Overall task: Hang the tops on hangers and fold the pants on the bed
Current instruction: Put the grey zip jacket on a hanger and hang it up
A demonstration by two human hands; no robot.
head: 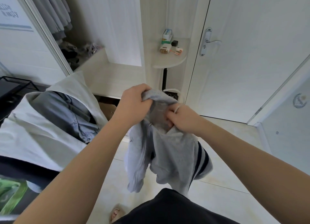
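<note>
Currently both hands are raised in front of the chest, close together but not touching, each clamped on the same garment.

Left hand [134,104]: fingers curled over a bunched fold of cloth at the top edge of the light grey zip-front hooded top [172,153].

Right hand [182,118]: just beside the left and slightly lower. Its fingers are tucked into the neck opening and pinch the inner cloth. A thin silver ring [177,108] sits on one finger.

The neck of the top is spread between the two grips, with the inside lining facing the camera.

The rest of the top hangs free below the hands, between the two forearms, over the pale tiled floor [226,181]. The zip edge runs down the left part. A sleeve with dark navy stripes [203,158] droops at the right. The lowest folds hang near the person's dark clothing at the bottom edge of the view.

White-covered bed [33,131]: lies left of the left forearm, and the held top hangs clear of it. A crumpled blue-grey denim garment [70,113] lies on it, touched by neither hand. Whether it is pants or a jacket cannot be told.

Background:
- Upper left: an open wardrobe with grey hanging clothes [53,10].
- Centre: a small rounded white shelf [169,60] bearing small boxes and gadgets.
- Right: a white panelled door [251,72] with a metal lever handle [211,42].
</note>
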